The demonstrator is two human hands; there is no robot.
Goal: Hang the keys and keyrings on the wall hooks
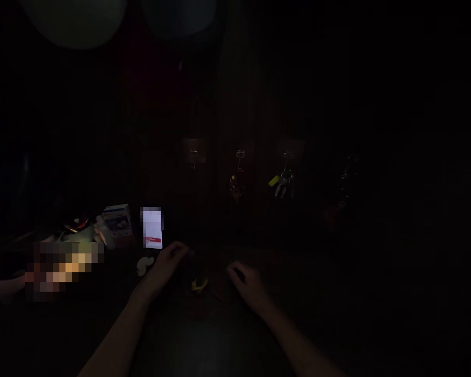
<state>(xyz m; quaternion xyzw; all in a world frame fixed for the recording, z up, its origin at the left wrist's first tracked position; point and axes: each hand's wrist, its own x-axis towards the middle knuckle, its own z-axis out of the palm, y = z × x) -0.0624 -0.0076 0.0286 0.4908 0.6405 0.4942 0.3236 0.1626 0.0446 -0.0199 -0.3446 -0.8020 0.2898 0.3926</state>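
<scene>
— What did you make out, standing there in the dark?

— Nearest, low in the middle of the frame, both forearms reached onto the counter (pixel 282 272). The left hand (pixel 168 264) lay loosely curled, holding nothing that I could see; the right hand (pixel 247 283) was curled too, fingers bent down, and I could not tell whether it pinched anything. Between them, apart from both, sat one small yellow ring (pixel 199 285).

— How should it have been picked up?

— Slowly, I judged: in that gloom, feel for the rim with the fingertips and steady the counter side with the other hand, so it did not skid off.

— And the count?

— Two hands, one yellow ring. Just left of the left hand, one pale scrap (pixel 144 265). Behind it, left of centre, one white card (pixel 153 229) with a red stripe, and one small box (pixel 116 224) beside it. Farthest, across the middle, I counted three hooks (pixel 240 155) on the wall; two clearly carried keys (pixel 283 184). A fourth shape at the right was too dim to tell.
</scene>
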